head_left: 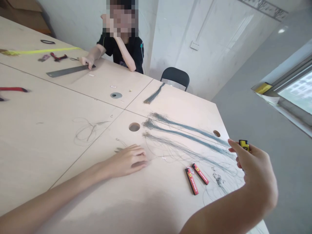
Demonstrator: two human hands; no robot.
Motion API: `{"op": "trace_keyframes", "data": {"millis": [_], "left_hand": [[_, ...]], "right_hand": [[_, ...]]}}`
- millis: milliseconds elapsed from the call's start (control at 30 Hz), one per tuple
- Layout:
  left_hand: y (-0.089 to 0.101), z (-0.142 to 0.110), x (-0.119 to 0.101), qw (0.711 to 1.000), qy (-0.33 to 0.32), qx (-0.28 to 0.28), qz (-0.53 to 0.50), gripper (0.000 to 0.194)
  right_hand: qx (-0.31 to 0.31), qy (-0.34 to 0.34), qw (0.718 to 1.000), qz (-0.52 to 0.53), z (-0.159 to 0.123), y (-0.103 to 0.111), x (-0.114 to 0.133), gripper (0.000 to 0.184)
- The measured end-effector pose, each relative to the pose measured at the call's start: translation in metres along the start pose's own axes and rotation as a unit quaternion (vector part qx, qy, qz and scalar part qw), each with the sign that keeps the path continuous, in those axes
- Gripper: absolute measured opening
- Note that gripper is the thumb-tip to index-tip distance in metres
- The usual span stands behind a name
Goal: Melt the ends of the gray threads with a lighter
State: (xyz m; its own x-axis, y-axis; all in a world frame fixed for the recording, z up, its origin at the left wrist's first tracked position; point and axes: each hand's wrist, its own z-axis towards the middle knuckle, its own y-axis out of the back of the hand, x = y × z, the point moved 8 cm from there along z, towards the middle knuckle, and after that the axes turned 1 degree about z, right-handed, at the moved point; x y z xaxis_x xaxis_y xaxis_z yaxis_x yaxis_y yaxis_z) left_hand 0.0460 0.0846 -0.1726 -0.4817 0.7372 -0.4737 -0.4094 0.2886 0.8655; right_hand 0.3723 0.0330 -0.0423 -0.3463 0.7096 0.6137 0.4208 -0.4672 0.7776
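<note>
My left hand (129, 160) lies flat on the light wooden table (48, 130), fingers together and stretched, next to a small metal piece (118, 150) near its fingertips. My right hand (255, 169) is raised over the table's right edge, its fingers closed round a small yellow and black lighter (244, 144). Three long bundles of thin grey-green line (185, 136) lie spread between the two hands. Two red and black lighters (195, 178) lie on the table below the bundles, left of my right hand.
Another person in a black shirt (129, 48) sits at the far side, one hand on a metal ruler (65, 71). Red pliers (58, 57), a yellow cord (44, 51), a red-handled tool (13, 89), loose line loops (87, 131), another bundle (153, 94), table holes (134, 126) and a black chair (175, 77) are around.
</note>
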Motion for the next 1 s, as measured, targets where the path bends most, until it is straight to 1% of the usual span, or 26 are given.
{"op": "trace_keyframes", "data": {"millis": [133, 233, 300, 367, 400, 433, 467, 500, 533, 567, 600, 633, 700, 767, 867, 1000], "left_hand": [[-0.013, 0.004, -0.017, 1.0, 0.004, 0.01, -0.006, 0.025], [-0.021, 0.001, -0.031, 0.998, -0.019, 0.031, -0.043, 0.026], [-0.022, -0.002, -0.038, 0.994, -0.036, 0.049, -0.086, 0.027], [-0.017, -0.001, -0.038, 0.989, -0.035, 0.062, -0.127, 0.028], [-0.011, 0.001, -0.034, 0.988, -0.021, 0.059, -0.139, 0.028], [-0.003, 0.004, -0.027, 0.989, 0.006, 0.05, -0.142, 0.028], [0.006, 0.009, -0.015, 0.989, 0.049, 0.038, -0.137, 0.028], [0.015, 0.013, 0.001, 0.986, 0.108, 0.022, -0.123, 0.028], [0.024, 0.015, 0.02, 0.977, 0.184, 0.01, -0.106, 0.027], [0.032, 0.015, 0.04, 0.961, 0.264, 0.002, -0.085, 0.024], [0.039, 0.017, 0.054, 0.949, 0.309, -0.011, -0.065, 0.022], [0.044, 0.019, 0.066, 0.939, 0.338, -0.019, -0.053, 0.02], [0.047, 0.022, 0.08, 0.929, 0.367, -0.031, -0.042, 0.018], [0.043, 0.025, 0.087, 0.924, 0.379, -0.031, -0.045, 0.017], [0.035, 0.027, 0.089, 0.921, 0.386, -0.033, -0.046, 0.019], [0.033, 0.029, 0.091, 0.918, 0.391, -0.047, -0.037, 0.019]], "right_hand": [[0.003, 0.003, 1.0, 0.0, 0.0, -0.001, 0.0, 0.026], [0.004, 0.004, 1.0, -0.002, 0.0, 0.0, -0.001, 0.027], [0.001, 0.006, 1.0, -0.003, -0.001, 0.001, -0.001, 0.028], [0.0, 0.008, 1.0, -0.002, -0.001, 0.001, 0.0, 0.028], [0.0, 0.007, 1.0, -0.001, -0.002, 0.001, 0.0, 0.028], [0.0, 0.007, 1.0, 0.001, -0.002, 0.001, 0.0, 0.028], [0.001, 0.008, 1.0, 0.001, -0.003, 0.0, 0.001, 0.028], [0.0, 0.01, 1.0, 0.003, -0.004, 0.0, 0.002, 0.027], [-0.001, 0.011, 1.0, 0.004, -0.005, 0.0, 0.003, 0.027], [0.0, 0.01, 1.0, 0.005, -0.006, 0.0, 0.003, 0.028], [0.001, 0.009, 1.0, 0.006, -0.006, 0.0, 0.004, 0.028], [0.004, 0.008, 1.0, 0.006, -0.007, -0.001, 0.004, 0.028], [0.005, 0.006, 1.0, 0.007, -0.008, 0.0, 0.005, 0.029], [0.001, 0.009, 1.0, 0.005, -0.009, 0.001, 0.006, 0.029], [-0.008, 0.004, 1.0, -0.002, -0.01, 0.003, 0.007, 0.03], [-0.013, -0.001, 1.0, -0.013, -0.011, 0.001, 0.009, 0.029]]}}
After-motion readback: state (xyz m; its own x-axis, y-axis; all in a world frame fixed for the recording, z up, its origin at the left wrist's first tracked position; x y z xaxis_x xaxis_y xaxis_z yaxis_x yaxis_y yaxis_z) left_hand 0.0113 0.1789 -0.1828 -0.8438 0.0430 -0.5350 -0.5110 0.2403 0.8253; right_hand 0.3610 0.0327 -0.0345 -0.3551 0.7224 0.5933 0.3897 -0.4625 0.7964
